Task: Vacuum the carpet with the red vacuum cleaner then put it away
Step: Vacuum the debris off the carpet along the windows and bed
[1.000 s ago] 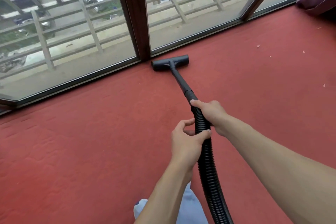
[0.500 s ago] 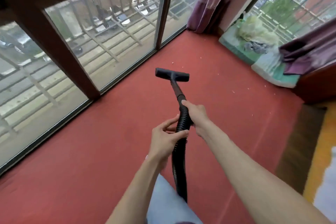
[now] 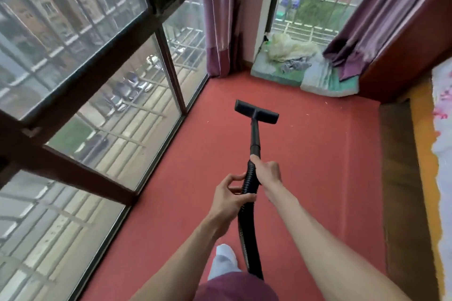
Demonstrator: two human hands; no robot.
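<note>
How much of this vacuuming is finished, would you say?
Nothing looks plainly finished: pale specks lie on the red carpet near the nozzle. In hand: the right hand and left hand grip the black hose, nozzle out ahead. Left: the far end by the cushions, then putting the vacuum away; its body is out of view.

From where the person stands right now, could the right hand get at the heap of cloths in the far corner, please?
Probably not without stepping forward. The right hand grips the hose, and the heap of cloths lies well beyond the nozzle. Only carpet lies between, so nothing blocks the way.
</note>
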